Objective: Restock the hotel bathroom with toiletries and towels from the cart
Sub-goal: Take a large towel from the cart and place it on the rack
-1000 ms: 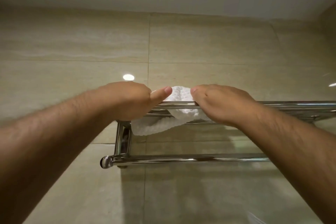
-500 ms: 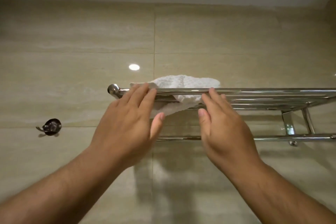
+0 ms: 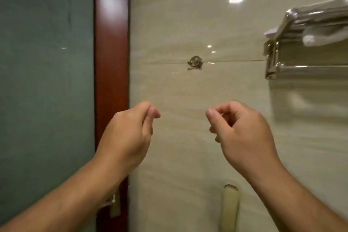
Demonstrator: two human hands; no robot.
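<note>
White folded terry towel (image 3: 323,37) lay on the chrome tubular wall rack (image 3: 282,26), sagging between its bars, so the towel part looked at least partly done; blur hid whether more than one towel lay there. Left hand (image 3: 128,133) and right hand (image 3: 243,133) hung below and left of the rack, well apart from it, both loosely curled with thumb tips by forefingers, holding nothing. No cart or toiletries showed, only a small metal wall hook (image 3: 195,62) left of the rack and a red-brown wooden door with frosted glass (image 3: 111,62) further left, so toiletries probably remained to fetch.
</note>
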